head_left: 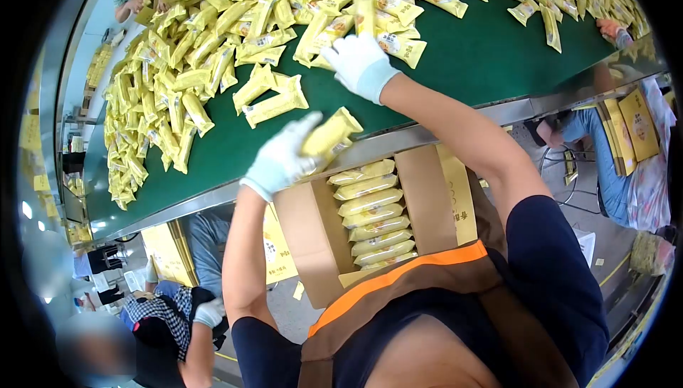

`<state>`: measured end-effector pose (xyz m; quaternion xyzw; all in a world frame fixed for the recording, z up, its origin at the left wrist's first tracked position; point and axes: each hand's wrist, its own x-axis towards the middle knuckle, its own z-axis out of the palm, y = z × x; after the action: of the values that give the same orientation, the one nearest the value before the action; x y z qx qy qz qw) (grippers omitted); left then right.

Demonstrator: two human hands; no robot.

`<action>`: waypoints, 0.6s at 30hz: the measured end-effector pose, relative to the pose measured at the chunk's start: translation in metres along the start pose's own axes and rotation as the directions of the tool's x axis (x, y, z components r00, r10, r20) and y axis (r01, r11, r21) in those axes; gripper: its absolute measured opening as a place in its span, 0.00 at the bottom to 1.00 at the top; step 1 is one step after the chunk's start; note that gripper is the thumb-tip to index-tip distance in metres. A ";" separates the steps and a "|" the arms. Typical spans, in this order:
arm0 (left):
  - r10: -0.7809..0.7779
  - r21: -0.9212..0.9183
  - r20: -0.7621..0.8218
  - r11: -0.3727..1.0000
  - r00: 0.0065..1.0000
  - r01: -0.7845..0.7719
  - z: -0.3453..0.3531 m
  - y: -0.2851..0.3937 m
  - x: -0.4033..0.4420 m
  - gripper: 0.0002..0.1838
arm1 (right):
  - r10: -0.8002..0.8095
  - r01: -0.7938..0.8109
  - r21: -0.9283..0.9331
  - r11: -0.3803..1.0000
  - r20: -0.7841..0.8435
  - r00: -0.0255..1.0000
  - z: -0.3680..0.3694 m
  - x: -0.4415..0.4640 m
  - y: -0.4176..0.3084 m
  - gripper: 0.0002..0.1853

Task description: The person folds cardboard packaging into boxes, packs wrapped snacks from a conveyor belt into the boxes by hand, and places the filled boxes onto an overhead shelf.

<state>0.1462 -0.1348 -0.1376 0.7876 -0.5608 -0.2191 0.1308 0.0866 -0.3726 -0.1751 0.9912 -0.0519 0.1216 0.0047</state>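
My left hand [279,159], in a white glove, is closed round yellow snack packets [333,135] at the table edge; I cannot tell how many it holds. Over the green table, my gloved right hand [359,66] grips another yellow snack packet [364,14], which points away from me among the pile. Below my hands stands an open cardboard box [306,235] with its flaps spread. Inside it lies a row of several packets [372,211]. Two loose packets [274,103] rest on the table beyond my left hand.
A large heap of yellow packets [199,53] covers much of the green table [469,67], which has a metal edge [498,112]. Co-workers sit or stand at both sides; an orange-gloved hand [610,30] is at the right. Flat yellow cartons [637,128] lean at the right.
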 end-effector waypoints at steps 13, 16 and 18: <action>-0.186 0.249 -0.206 0.940 0.961 0.236 0.001 -0.030 -0.012 0.33 | 0.236 -0.236 0.553 0.799 0.073 0.969 -0.070 -0.072 0.059 0.31; -0.129 0.227 -0.305 0.953 0.944 0.203 0.008 -0.030 -0.016 0.35 | 0.297 -0.312 0.301 0.901 0.097 0.950 -0.041 -0.024 0.074 0.32; -0.140 0.244 -0.272 0.947 0.952 0.209 0.007 -0.027 -0.018 0.33 | 0.231 -0.228 0.081 0.970 -0.029 0.973 0.002 -0.017 0.078 0.29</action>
<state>0.1598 -0.1091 -0.1523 0.8664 -0.4916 -0.0497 0.0722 0.0621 -0.4483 -0.1812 0.9755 -0.1612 0.1421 -0.0465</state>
